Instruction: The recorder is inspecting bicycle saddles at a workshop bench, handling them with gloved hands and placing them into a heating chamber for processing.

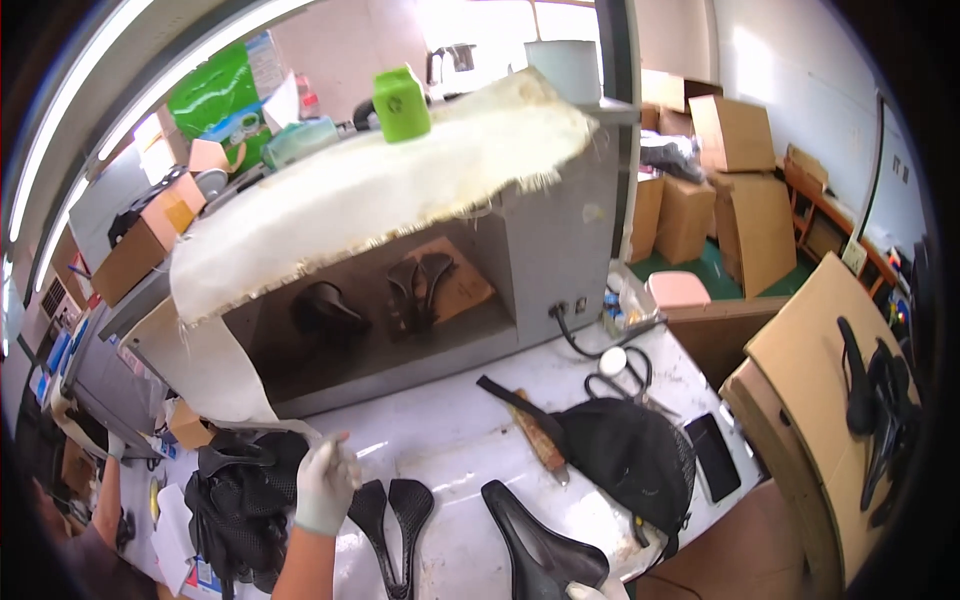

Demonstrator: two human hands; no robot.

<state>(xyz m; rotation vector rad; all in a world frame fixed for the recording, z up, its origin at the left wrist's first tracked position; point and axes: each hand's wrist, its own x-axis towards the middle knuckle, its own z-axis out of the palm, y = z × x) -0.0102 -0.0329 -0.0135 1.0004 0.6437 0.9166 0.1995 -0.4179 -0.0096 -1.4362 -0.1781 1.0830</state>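
Note:
My left hand (328,487), in a white glove, is raised over the bench with its fingers curled at the lower corner of a white cloth (225,375). That cloth hangs from a grey box (560,240) with an open front. At the bottom edge only part of my gloved right hand (588,592) shows, gripping the rear of a black bicycle saddle (540,550). Between my hands lies a black, split-nosed saddle piece (397,535). Inside the box sit a dark saddle (330,308) and further black saddle parts (415,290) by a brown cardboard piece.
A black mesh cap (630,455), a brown-handled tool (540,440), scissors (630,380) and a phone (713,457) lie right. Black mesh material (245,500) is heaped left. Cardboard (800,400) carrying black saddles stands far right. Another person's arm (107,500) shows far left.

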